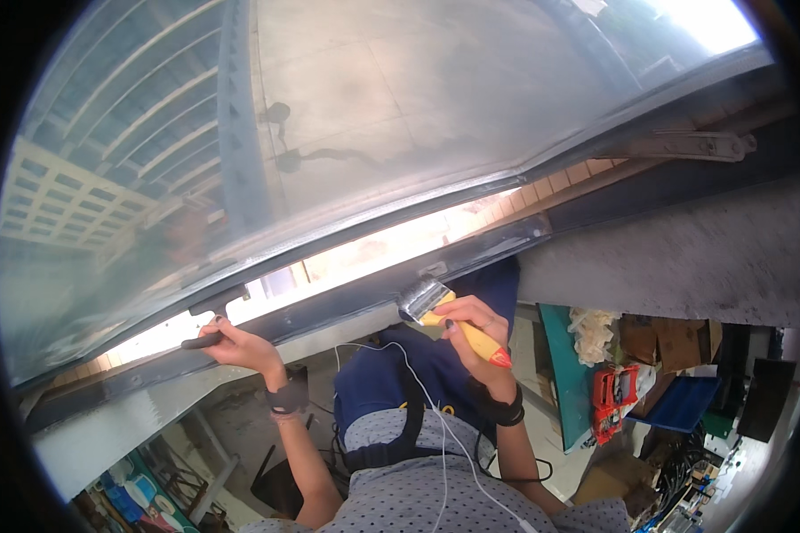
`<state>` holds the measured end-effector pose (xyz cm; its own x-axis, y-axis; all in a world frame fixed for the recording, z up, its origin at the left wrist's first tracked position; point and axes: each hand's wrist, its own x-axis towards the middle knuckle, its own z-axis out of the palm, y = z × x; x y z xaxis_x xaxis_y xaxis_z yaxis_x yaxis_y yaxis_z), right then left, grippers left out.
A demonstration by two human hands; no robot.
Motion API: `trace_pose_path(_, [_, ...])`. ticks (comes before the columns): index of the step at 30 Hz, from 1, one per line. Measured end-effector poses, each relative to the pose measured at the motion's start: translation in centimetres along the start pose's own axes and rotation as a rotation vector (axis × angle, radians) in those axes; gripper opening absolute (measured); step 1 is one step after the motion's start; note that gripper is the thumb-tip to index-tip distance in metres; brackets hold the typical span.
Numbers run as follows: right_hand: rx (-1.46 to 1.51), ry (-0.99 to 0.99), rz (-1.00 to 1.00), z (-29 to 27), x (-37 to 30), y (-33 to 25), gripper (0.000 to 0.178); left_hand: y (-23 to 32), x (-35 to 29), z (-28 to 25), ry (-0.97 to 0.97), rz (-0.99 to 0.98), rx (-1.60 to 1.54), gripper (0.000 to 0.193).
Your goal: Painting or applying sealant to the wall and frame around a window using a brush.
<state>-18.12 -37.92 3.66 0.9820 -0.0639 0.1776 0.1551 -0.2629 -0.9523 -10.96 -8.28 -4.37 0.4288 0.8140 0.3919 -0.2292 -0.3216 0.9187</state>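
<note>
My right hand (pixel 480 342) is closed around a flat paintbrush (pixel 478 338) with a yellow, red-tipped handle and a silver metal band. The brush's bristle end points up and left, close to the inner edge of the dark window frame (pixel 356 289); whether it touches is hard to tell. To the left, my left hand (pixel 244 348) is closed on a dark window handle (pixel 203 341), below the tilted-out glass pane (pixel 356 107). A dark bracket (pixel 220 304) stands just above those fingers.
A metal stay arm (pixel 693 145) joins the pane and frame on the right. Grey wall (pixel 676 240) runs below it. Cardboard boxes (pixel 676 342), a red plastic item (pixel 615 400) and a blue tray (pixel 680 402) lie at the lower right. A white cable (pixel 427 391) hangs over my front.
</note>
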Motion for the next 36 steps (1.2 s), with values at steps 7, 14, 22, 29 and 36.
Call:
trace_pose_path(7, [0.042, 0.006, 0.033, 0.0, 0.2, 0.1, 0.007, -0.1, -0.3, -0.1, -0.028, 0.026, 0.011, 0.004])
trace_pose_path(14, [0.061, 0.042, 0.115, 0.2, 0.7, 0.1, 0.007, -0.4, 0.0, 0.2, -0.031, 0.003, -0.012, 0.013])
trace_pose_path(22, [0.092, 0.063, 0.086, 0.8, 0.6, -0.1, 0.012, -1.6, 0.5, -1.6, -0.055, 0.005, 0.049, 0.021])
trace_pose_path(29, [0.057, 0.102, 0.160, 0.1, 0.2, -0.3, 0.017, -0.1, -0.9, 0.3, -0.031, -0.033, -0.065, 0.010])
trace_pose_path(36, [0.006, 0.096, 0.065, 1.6, 1.5, -1.2, 0.021, -0.5, 0.0, -0.6, -0.039, -0.048, -0.043, 0.008])
